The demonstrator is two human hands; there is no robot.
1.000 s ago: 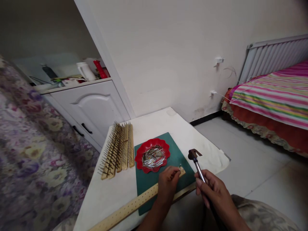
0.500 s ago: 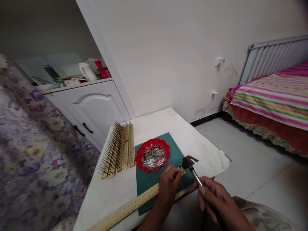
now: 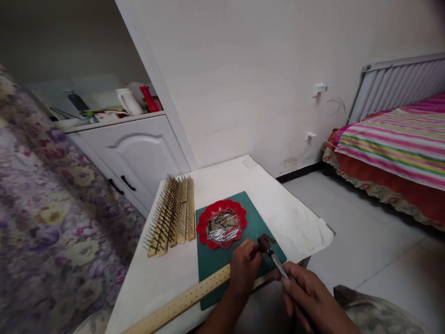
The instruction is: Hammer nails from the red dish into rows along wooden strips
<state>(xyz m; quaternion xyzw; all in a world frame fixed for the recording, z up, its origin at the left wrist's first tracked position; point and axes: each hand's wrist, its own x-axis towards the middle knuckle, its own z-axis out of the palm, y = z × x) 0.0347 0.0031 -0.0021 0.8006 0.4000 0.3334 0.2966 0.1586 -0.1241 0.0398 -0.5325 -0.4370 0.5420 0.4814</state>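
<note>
My left hand [image 3: 244, 265] is closed in a pinch over the end of a pale wooden strip [image 3: 187, 299] with rows of small holes. Between its fingertips is a nail, mostly hidden by the fingers and the hammer head. My right hand [image 3: 308, 290] grips a claw hammer [image 3: 276, 263] by its metal shaft, the dark head right beside my left fingertips. The strip lies slantwise across a green mat [image 3: 255, 215], running off toward the lower left. Just beyond my left hand, a red scalloped bowl [image 3: 206, 215] holds many loose nails [image 3: 224, 228].
Several wooden strips studded with upright nails [image 3: 170, 213] lie on the left of the white table [image 3: 222, 178]. A cabinet [image 3: 139, 148] and a floral curtain [image 3: 45, 208] stand at the left. On the right is a bed with a striped cover [image 3: 399, 134].
The hammer head has come down and left, close against my left fingertips, and my right hand moved with it. My left hand keeps its pinch at the strip's end.
</note>
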